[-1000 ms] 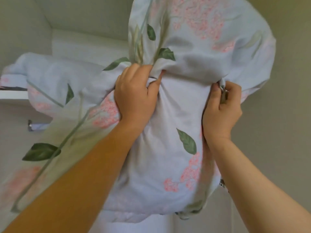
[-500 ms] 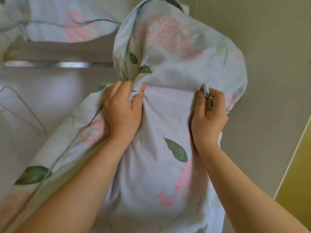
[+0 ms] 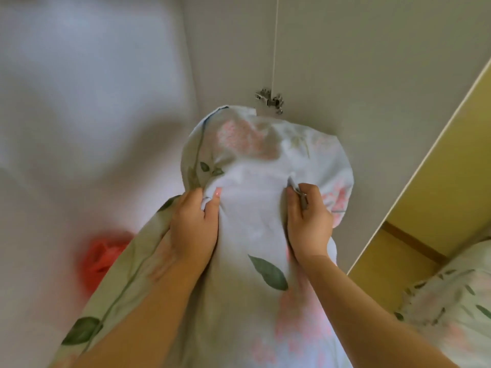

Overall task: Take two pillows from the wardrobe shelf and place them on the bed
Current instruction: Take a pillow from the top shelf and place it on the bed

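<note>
A pale blue pillow (image 3: 255, 213) printed with pink flowers and green leaves hangs in front of me, clear of the wardrobe shelf. My left hand (image 3: 194, 224) bunches its cover on the left side, and my right hand (image 3: 309, 221) pinches a fold of the cover on the right. A second piece of the same floral cloth (image 3: 451, 309) shows at the lower right, past the door edge; whether it is a pillow or its mirror image is unclear. The shelf is out of view.
The grey wardrobe side wall (image 3: 345, 62) stands right behind the pillow, with a metal hinge (image 3: 269, 99) on it. A yellow door edge (image 3: 425, 181) slants along the right. A blurred red object (image 3: 102, 256) lies low on the left.
The pillow has come down and away from the shelf, both hands keeping their grip. The view has swung down and right, so the shelf and rail are gone and the hinge and red object appear.
</note>
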`<action>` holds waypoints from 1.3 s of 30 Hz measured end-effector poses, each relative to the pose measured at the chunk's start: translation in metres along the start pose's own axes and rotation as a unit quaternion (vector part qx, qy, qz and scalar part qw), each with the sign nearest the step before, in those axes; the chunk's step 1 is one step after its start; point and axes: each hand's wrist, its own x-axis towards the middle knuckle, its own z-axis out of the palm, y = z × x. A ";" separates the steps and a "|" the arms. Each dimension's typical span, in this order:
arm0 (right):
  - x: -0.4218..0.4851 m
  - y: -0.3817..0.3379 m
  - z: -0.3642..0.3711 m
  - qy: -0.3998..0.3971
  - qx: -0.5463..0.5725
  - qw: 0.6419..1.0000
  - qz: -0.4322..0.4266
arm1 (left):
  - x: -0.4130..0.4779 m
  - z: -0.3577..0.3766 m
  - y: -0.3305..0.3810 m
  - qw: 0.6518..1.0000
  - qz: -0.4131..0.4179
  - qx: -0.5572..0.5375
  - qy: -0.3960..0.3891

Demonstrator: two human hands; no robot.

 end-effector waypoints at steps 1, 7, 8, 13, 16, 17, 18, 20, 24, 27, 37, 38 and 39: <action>-0.007 0.011 0.001 -0.024 -0.013 0.999 0.019 | -0.011 0.003 -0.007 1.000 -0.014 0.000 -0.016; -0.056 0.065 0.007 -0.145 -0.071 0.973 0.166 | -0.064 0.017 -0.054 0.981 -0.127 0.049 -0.139; -0.065 0.074 0.008 -0.161 -0.083 0.966 0.184 | -0.072 0.020 -0.065 0.973 -0.137 0.071 -0.169; -0.112 0.112 0.013 -0.203 -0.134 0.927 0.287 | -0.111 0.035 -0.117 0.923 -0.160 0.124 -0.327; -0.136 0.129 0.011 -0.196 -0.157 0.904 0.346 | -0.124 0.044 -0.132 0.885 -0.147 0.142 -0.418; -0.143 0.133 0.009 -0.191 -0.163 0.898 0.361 | -0.127 0.048 -0.133 0.874 -0.143 0.143 -0.442; -0.149 0.137 0.006 -0.183 -0.168 0.893 0.375 | -0.130 0.051 -0.133 0.866 -0.138 0.139 -0.461; -0.159 0.140 -0.002 -0.149 -0.176 0.886 0.401 | -0.136 0.060 -0.127 0.853 -0.130 0.131 -0.488; -0.172 0.138 -0.028 -0.030 -0.179 0.882 0.436 | -0.147 0.080 -0.099 0.836 -0.095 0.122 -0.526; -0.177 0.135 -0.056 0.054 -0.173 0.873 0.452 | -0.159 0.100 -0.073 0.833 -0.062 0.099 -0.542; -0.185 0.148 -0.162 0.235 -0.128 0.832 0.486 | -0.217 0.162 0.029 0.802 0.034 0.036 -0.596; -0.186 0.150 -0.175 0.248 -0.126 0.828 0.488 | -0.223 0.167 0.041 0.799 0.043 0.033 -0.599; -0.187 0.153 -0.187 0.260 -0.124 0.825 0.487 | -0.231 0.172 0.053 0.797 0.052 0.029 -0.602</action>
